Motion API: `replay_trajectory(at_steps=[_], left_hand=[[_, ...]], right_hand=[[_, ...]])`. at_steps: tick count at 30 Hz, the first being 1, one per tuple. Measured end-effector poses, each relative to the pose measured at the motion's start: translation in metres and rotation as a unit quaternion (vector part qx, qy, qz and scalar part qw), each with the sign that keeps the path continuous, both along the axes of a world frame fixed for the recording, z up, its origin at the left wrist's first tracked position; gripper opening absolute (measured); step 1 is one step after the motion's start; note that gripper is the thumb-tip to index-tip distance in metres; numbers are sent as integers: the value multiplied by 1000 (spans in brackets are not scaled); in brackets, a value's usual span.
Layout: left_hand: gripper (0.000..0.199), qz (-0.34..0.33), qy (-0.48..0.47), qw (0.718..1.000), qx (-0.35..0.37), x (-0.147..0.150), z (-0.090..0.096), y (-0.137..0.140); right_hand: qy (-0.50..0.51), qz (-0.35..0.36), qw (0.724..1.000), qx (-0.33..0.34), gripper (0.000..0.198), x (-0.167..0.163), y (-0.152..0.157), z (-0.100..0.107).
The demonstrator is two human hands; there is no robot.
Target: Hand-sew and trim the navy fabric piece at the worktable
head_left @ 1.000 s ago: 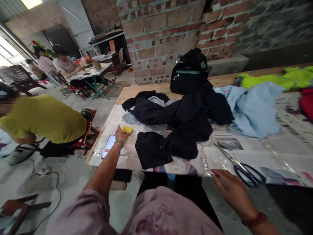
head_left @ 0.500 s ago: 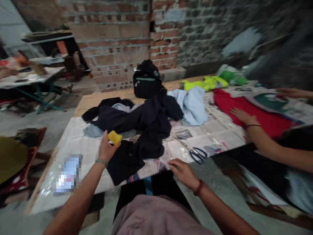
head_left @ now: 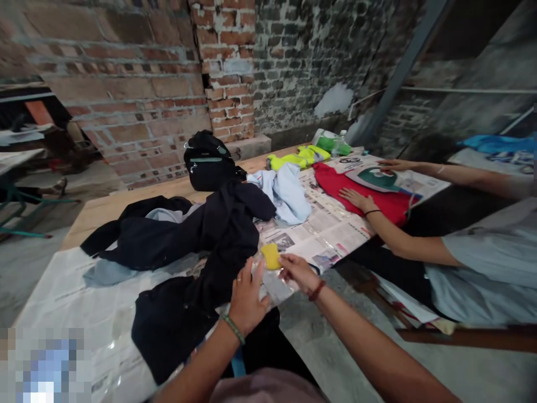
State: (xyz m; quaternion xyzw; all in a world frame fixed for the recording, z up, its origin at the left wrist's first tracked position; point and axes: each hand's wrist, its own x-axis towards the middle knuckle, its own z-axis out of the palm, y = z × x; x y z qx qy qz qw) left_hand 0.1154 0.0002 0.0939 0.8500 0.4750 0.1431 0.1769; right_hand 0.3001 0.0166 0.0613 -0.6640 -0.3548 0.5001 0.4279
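Note:
My left hand [head_left: 248, 296] is beside the dark garment, fingers stretched out, with its fingertips close to a small yellow piece [head_left: 271, 256]. At that piece's right edge, the fingers of my right hand [head_left: 298, 273] are pinched together on it. Whether it is a sponge or a block, I cannot tell. Black trousers or a similar dark garment [head_left: 172, 313] lie crumpled to the left of my hands. Behind my right hand, only a dark handle loop of the scissors [head_left: 314, 269] shows.
Newspaper [head_left: 323, 218] covers the table. A black bag [head_left: 210, 165], a light blue garment [head_left: 289, 196] and a neon yellow garment [head_left: 300, 158] lie further back. At right, a co-worker's hand [head_left: 356, 200] presses red cloth [head_left: 331, 182]; their other hand is at a green iron [head_left: 377, 178].
The view has turned right. My left hand has moved right with the yellow piece and let it go; the piece is now at my right fingers. The co-worker's iron has shifted little.

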Motion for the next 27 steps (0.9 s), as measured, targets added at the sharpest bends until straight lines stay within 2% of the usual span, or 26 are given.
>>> replay_trajectory(at_steps=[4,7,10,15,17,20,24,27], left_hand=[[67,-46,-23,996,-66,-6,-12,-22],[62,-27,-39,995,-93,-23,-24,-40],[60,2,-50,994,-101,-47,-33,-51],[53,52,-59,994,-78,-87,-43,-61],[49,69,-64,993,-71,-97,-48,-63],[46,66,-73,992,-75,-99,-52,-65],[44,32,-79,993,-81,-88,-45,-66],[43,25,-77,993,-83,-87,-40,-68]], right_hand=[[-96,-79,992,-34,29,54,50,-7],[-155,-72,983,-61,24,74,80,-12],[-219,-50,972,-75,23,78,96,-15],[-369,-57,928,-6,33,71,80,-16],[-414,-29,909,30,31,63,67,-19],[-467,50,881,53,30,45,55,-26],[-549,153,821,24,28,28,59,-31],[-554,161,816,25,26,25,62,-29]])
